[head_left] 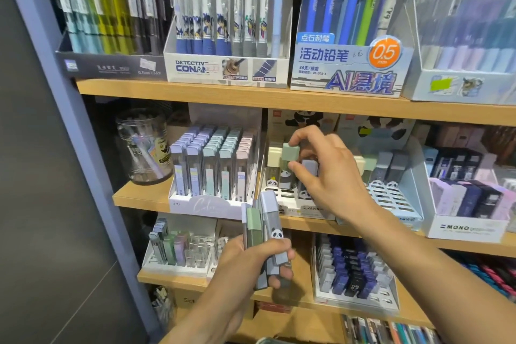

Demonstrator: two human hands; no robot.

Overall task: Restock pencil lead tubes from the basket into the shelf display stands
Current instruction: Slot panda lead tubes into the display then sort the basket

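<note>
Your right hand point(321, 173) pinches a green-capped lead tube point(290, 152) at its cap, over the panda display stand point(290, 198) on the middle shelf point(139, 198); its lower end is hidden. Your left hand point(251, 262) grips a bunch of lead tubes point(268, 229), count unclear. Basket not visible. Readable: "MONO" box point(466, 227), "DETECTIVE CONAN" box point(226, 67), "0.5".

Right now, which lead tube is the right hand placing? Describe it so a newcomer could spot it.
Find the middle wooden shelf and the white panda display stand right of the pastel tube rack. Above that stand, the right hand pinches one tube by its top. Its pale green cap marks it out: the tube just right of it is grey-capped, and the left hand grips a separate bundle lower down.
</note>
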